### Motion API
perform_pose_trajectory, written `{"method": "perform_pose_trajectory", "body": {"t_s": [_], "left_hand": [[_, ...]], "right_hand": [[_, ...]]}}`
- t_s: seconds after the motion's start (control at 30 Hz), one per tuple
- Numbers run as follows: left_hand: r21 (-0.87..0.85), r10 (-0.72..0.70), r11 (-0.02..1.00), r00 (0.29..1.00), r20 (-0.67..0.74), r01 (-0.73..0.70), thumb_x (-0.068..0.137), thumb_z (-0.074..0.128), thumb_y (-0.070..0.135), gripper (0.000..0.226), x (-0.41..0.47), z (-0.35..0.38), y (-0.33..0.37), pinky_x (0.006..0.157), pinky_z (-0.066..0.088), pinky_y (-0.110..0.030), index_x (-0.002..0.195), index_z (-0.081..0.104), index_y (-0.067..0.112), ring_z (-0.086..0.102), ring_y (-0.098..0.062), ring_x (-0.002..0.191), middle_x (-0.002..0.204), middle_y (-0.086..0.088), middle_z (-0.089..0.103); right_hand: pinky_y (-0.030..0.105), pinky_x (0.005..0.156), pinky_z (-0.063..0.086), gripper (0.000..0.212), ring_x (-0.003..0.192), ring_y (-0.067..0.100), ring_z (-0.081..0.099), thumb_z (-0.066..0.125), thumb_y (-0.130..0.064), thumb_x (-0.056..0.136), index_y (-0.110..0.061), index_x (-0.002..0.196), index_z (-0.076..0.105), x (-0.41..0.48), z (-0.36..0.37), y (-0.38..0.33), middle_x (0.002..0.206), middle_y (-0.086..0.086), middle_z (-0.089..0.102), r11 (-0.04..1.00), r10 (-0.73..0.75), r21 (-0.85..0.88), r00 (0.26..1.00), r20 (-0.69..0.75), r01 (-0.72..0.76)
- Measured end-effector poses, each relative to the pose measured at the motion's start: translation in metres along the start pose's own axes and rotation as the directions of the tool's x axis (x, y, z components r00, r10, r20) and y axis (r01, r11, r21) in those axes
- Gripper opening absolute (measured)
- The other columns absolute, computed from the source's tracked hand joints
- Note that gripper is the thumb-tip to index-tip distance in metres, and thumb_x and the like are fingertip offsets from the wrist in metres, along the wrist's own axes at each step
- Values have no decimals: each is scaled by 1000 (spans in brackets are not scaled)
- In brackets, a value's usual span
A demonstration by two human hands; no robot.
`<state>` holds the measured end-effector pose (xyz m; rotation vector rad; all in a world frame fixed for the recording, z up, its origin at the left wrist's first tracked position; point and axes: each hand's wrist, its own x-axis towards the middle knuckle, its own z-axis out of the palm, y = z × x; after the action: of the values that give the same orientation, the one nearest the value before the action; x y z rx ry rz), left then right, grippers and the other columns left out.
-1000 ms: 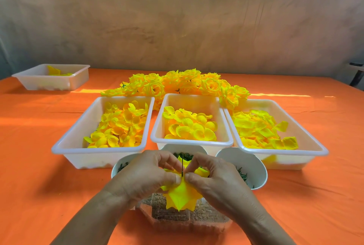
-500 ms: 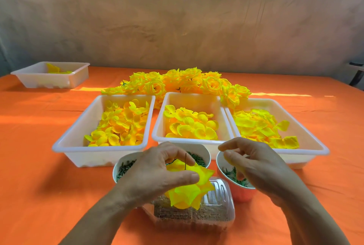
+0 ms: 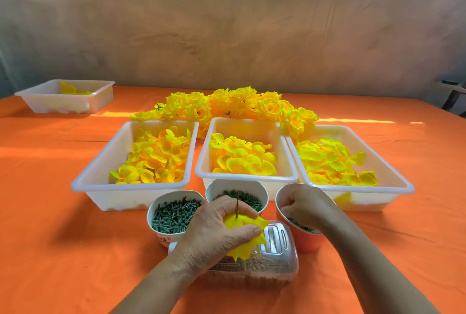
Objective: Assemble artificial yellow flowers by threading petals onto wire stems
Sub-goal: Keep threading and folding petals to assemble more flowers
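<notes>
- Head view, looking down across an orange-covered table (image 3: 63,238).
- Left hand (image 3: 222,233) closed around a half-built yellow flower (image 3: 245,224), thumb laid across the petals, thin wire stem (image 3: 237,207) poking up between the fingers, just above a clear plastic box (image 3: 280,260).
- Right hand (image 3: 307,205) dipped knuckles-up into the orange cup (image 3: 303,242), fingers curled down among small green parts; impossible to tell whether anything is pinched.
- Probably best done by lifting out a single green piece, keeping the stem upright and the petals bunched tight, then sliding the piece down the wire.
- Farther back: white trays (image 3: 245,177) of loose petals side by side, finished flowers (image 3: 227,104) piled behind.
- Hard to make out: shape of the parts under the right hand; brownish contents of the plastic box; lower stem, lost inside the fist.
</notes>
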<state>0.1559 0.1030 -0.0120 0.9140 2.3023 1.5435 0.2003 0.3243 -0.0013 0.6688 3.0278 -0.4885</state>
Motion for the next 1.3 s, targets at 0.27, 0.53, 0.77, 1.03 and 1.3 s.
{"method": "perform_pose_trajectory", "body": {"t_s": [0.27, 0.53, 0.77, 1.03, 1.3], "left_hand": [[-34, 48, 998, 996, -74, -51, 60, 75, 52, 23, 1, 8, -9, 63, 61, -39, 82, 71, 48, 69, -7, 70, 83, 14, 70], [-44, 45, 998, 994, -103, -49, 60, 74, 52, 25, 2, 10, -12, 60, 61, -37, 85, 71, 46, 69, -7, 72, 85, 18, 69], [-36, 43, 998, 991, -125, -47, 62, 77, 45, 23, 2, 11, -14, 58, 59, -26, 84, 72, 45, 68, -5, 71, 82, 15, 70], [-44, 35, 998, 990, -136, -41, 61, 76, 45, 23, 2, 11, -11, 67, 61, -41, 84, 72, 43, 69, -10, 72, 79, 12, 72], [-71, 29, 997, 991, -128, -39, 63, 77, 42, 22, 1, 12, -12, 61, 61, -33, 85, 73, 41, 69, -8, 69, 78, 15, 72]], "right_hand": [[23, 70, 34, 12, 91, 16, 57, 54, -21, 81, -27, 71, 54, 8, 9, 0, 91, -9, 58, 983, -67, -172, 997, -27, 61], [23, 68, 37, 19, 82, 14, 56, 53, -18, 74, -29, 58, 54, 5, 10, 4, 83, -10, 61, 992, -76, -111, 992, -96, 66], [26, 82, 43, 10, 106, 17, 58, 49, -21, 85, -28, 78, 52, 11, 11, 3, 100, -7, 61, 965, -111, -238, 994, -2, 107], [25, 65, 44, 29, 66, 11, 51, 56, -19, 71, -44, 57, 57, 3, 6, 12, 61, -12, 55, 994, -38, 105, 999, -34, 41], [19, 52, 41, 18, 61, 6, 54, 62, -12, 71, -25, 70, 74, -2, 1, 12, 51, -16, 58, 935, 81, 354, 986, -143, -25]]}}
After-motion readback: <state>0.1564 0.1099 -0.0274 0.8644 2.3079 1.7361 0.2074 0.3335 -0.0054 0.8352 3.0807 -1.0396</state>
